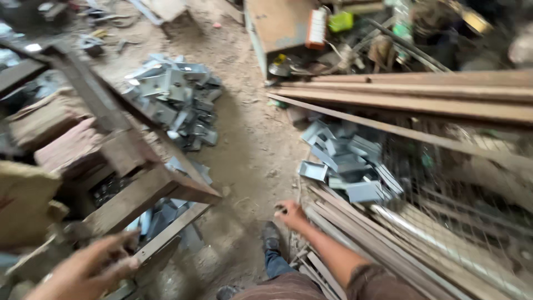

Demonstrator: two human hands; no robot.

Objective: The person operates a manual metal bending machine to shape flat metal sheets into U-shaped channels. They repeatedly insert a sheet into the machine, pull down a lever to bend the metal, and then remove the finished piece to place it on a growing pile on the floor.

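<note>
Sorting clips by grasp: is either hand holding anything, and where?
Left hand is blurred, open, holding nothing. Right hand seems closed around something small; cannot tell what.

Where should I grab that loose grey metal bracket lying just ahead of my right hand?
Probably take the grey bracket by its upturned near edge, coming from above and behind with the right hand. It lies flat and apart from the bracket pile, so that rim looks free.

The floor (250, 150) is bare packed dirt, matt and rough. Two heaps of bent brackets (175, 100) — and (347, 164) — look like grey sheet metal with a dull sheen. The long bars (422, 100) are rusty brown steel; the frame (139, 166) beside them looks like weathered, coarse metal.
</note>
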